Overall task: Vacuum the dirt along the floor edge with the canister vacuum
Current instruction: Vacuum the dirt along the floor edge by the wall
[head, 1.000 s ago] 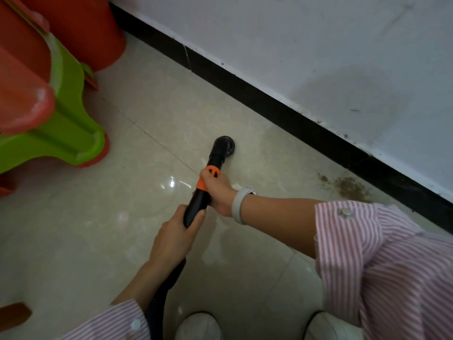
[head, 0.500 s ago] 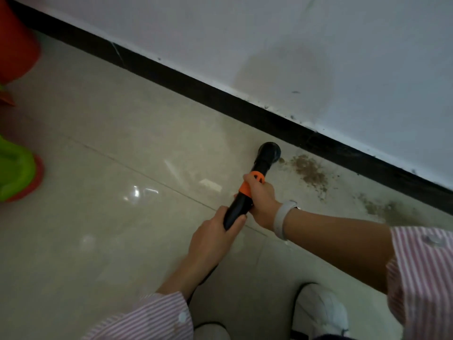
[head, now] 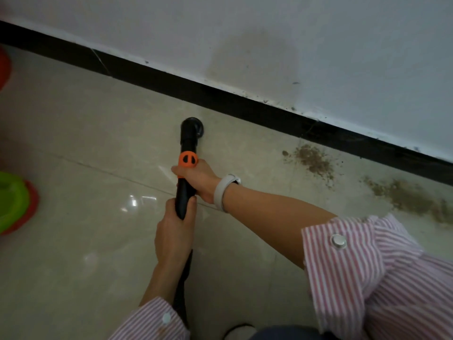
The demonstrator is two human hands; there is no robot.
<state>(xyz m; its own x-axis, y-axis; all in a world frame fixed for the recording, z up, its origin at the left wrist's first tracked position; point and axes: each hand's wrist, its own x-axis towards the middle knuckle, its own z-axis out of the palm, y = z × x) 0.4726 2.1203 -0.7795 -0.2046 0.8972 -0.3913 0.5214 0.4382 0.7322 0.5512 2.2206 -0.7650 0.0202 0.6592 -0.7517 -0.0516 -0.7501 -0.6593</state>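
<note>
Gripping the black plastic vacuum wand (head: 186,190) with both hands, we point it away from us toward the far wall. Our right hand (head: 198,179) wraps around the wand just below its orange collar (head: 188,161), fingers curled tight over the tube, a pale grey wristband (head: 223,192) sitting on that wrist. Our left hand (head: 174,235) closes around the wand nearer to us, thumb lying along the top of the tube and fingers folded underneath. The round black nozzle (head: 192,128) at the wand's far end rests on the glossy beige tile floor (head: 85,143), close to the black skirting strip (head: 220,99) that runs along the foot of the white wall (head: 318,45). Two patches of brown dirt lie to the right of the nozzle, well apart from it: the nearer-left patch (head: 313,160) sits just beside the skirting, and the second patch (head: 411,197) spreads farther right, partly behind our pink-and-white striped sleeve (head: 380,278). At the far left edge we see part of a green and orange plastic object (head: 14,202) on the floor. A dark hose (head: 182,290) trails from the wand back toward us beneath our left forearm.
</note>
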